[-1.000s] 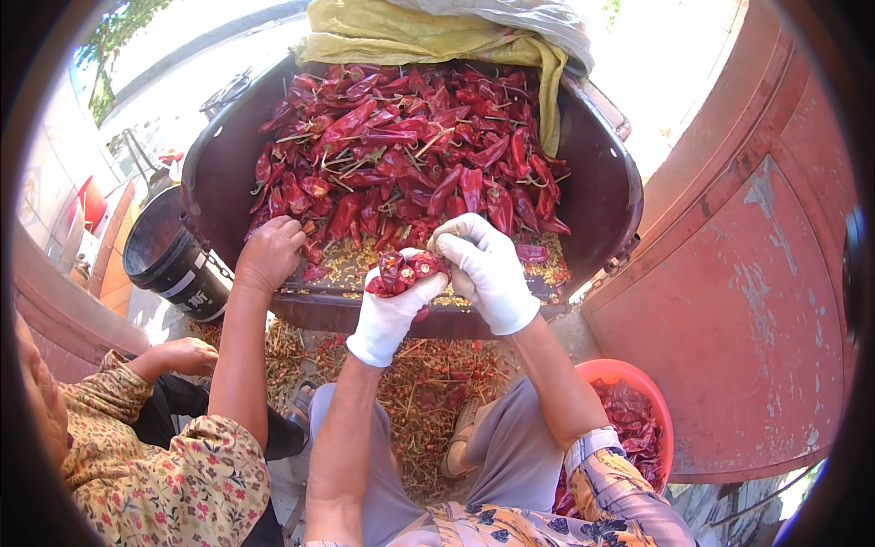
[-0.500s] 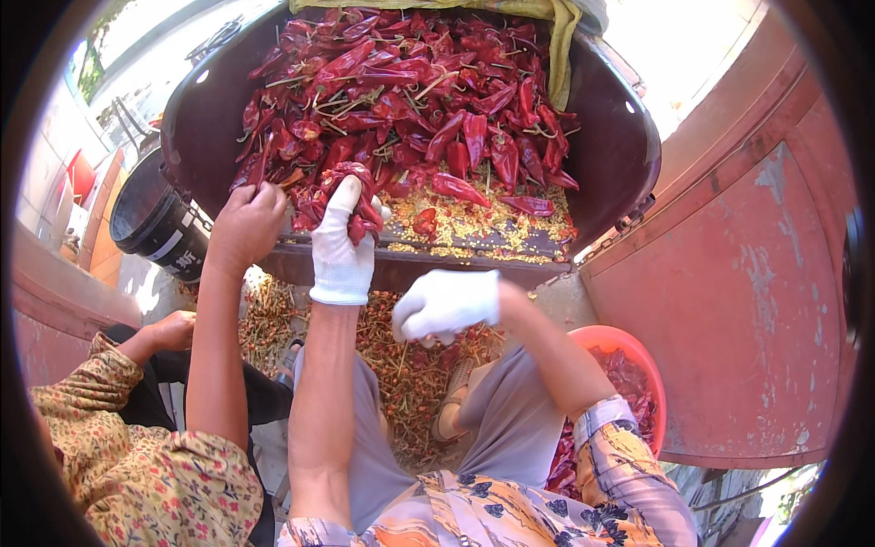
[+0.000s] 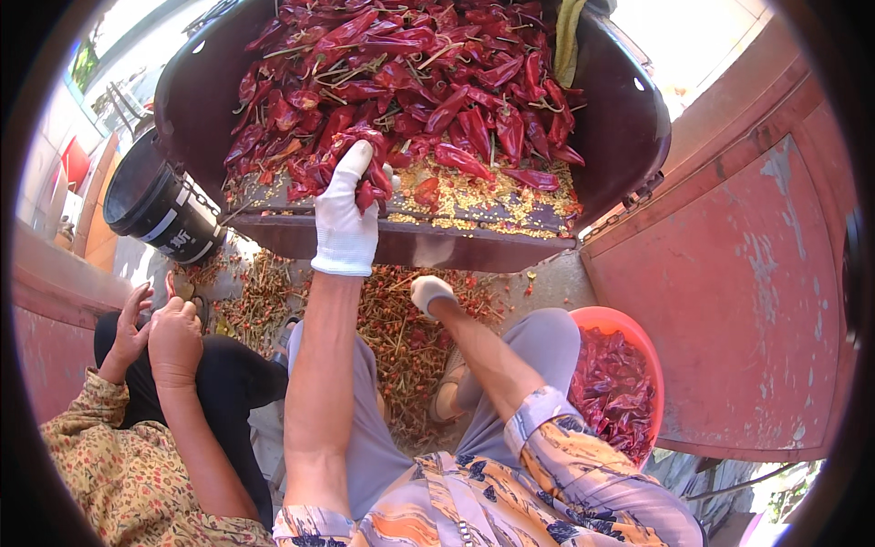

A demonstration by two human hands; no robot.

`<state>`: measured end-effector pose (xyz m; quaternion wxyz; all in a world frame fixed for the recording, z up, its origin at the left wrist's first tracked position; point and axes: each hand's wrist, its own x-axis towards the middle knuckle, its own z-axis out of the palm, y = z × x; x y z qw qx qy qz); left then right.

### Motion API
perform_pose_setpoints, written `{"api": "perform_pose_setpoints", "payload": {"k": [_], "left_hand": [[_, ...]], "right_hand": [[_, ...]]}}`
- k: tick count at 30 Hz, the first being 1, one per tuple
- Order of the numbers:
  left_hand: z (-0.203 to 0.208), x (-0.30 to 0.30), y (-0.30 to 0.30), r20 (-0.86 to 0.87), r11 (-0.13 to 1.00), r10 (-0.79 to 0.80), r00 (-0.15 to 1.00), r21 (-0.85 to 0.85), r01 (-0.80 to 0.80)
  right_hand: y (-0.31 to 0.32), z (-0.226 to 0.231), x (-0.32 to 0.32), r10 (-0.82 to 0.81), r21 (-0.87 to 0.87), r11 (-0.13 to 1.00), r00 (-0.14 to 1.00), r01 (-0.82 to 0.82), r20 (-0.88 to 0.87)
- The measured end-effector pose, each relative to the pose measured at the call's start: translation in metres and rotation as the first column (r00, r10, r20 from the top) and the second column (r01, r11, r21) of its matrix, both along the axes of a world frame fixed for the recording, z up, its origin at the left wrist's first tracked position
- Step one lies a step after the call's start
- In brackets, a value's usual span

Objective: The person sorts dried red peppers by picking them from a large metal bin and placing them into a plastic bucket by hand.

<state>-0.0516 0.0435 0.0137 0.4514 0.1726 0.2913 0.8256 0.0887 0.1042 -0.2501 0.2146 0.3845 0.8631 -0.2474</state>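
Observation:
A bunch of dried red peppers [image 3: 375, 187] is gripped in my white-gloved left hand [image 3: 348, 219], thumb on top, over the front edge of the trough. Past it lies a large heap of red peppers with pale stems [image 3: 410, 77]. My right hand [image 3: 430, 294], also in a white glove, is lowered between my knees, below the trough's front edge and above the stem litter. It is partly turned away and its fingers are hidden, so I cannot see whether it holds anything.
Dark red metal trough [image 3: 597, 128] with loose yellow seeds [image 3: 529, 214] along its front. Pepper stems [image 3: 401, 365] litter the ground. A pink-red basin [image 3: 653, 365] of peppers stands by my right knee, a black bucket [image 3: 137, 196] at left. A co-worker's hands [image 3: 175, 345] are at left.
My right forearm has swung inward and the hand has turned away. My left hand keeps its bunch. The co-worker's hand has drawn back from the heap to the lap. The view has shifted slightly.

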Motion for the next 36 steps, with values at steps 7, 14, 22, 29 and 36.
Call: {"api": "perform_pose_setpoints", "payload": {"k": [7, 14, 22, 29, 36], "left_hand": [[0.017, 0.005, -0.006, 0.073, 0.993, 0.097, 0.993, -0.08, -0.091], [0.004, 0.001, -0.004, -0.002, 0.995, 0.021, 1.0, -0.097, -0.021], [0.0, -0.007, 0.001, 0.054, 0.997, 0.029, 0.998, -0.075, -0.024], [0.007, -0.002, -0.007, 0.052, 0.989, 0.055, 0.997, -0.139, -0.047], [0.002, -0.007, -0.006, 0.04, 0.991, 0.026, 0.999, -0.13, -0.02]], "right_hand": [[-0.135, -0.039, 0.05, -0.43, -0.122, 0.881, 0.882, 0.457, 0.193], [-0.107, -0.043, 0.038, -0.653, 0.054, 0.75, 0.751, 0.659, -0.099], [-0.079, -0.068, 0.045, -0.975, 0.012, 0.161, 0.157, 0.987, 0.16], [-0.085, -0.061, 0.044, -0.992, -0.166, 0.108, 0.117, 0.98, 0.044], [-0.105, -0.05, 0.039, -0.874, -0.048, 0.44, 0.415, 0.897, -0.253]]}}
